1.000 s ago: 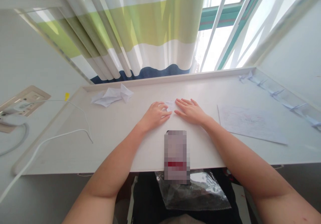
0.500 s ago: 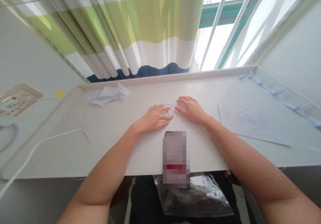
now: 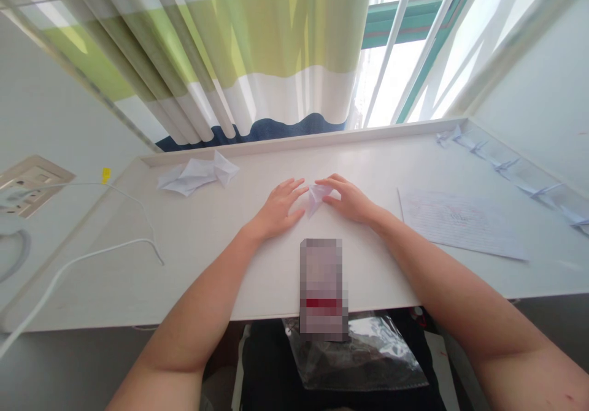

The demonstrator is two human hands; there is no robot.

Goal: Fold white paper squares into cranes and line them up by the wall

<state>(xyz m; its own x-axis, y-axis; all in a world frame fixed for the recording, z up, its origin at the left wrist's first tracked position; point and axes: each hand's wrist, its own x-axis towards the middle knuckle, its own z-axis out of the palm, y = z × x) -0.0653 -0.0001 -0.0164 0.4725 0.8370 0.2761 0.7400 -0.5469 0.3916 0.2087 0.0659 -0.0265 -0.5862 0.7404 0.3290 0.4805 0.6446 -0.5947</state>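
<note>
A small folded piece of white paper (image 3: 315, 195) lies on the white table (image 3: 207, 239) between my two hands. My left hand (image 3: 278, 208) rests flat beside it with its fingers stretched out, fingertips touching the paper's left edge. My right hand (image 3: 347, 199) has its fingers curled and pinched on the paper's right side, lifting one flap.
A phone (image 3: 322, 288) lies at the table's near edge. Crumpled white paper (image 3: 197, 173) sits at the back left, a written sheet (image 3: 458, 224) to the right. Several folded paper cranes (image 3: 504, 165) line the right ledge. A white cable (image 3: 92, 254) runs across the left side.
My right hand has gone from lying flat to pinching the paper, and a flap has risen. My left hand has shifted slightly, its fingers staying stretched out.
</note>
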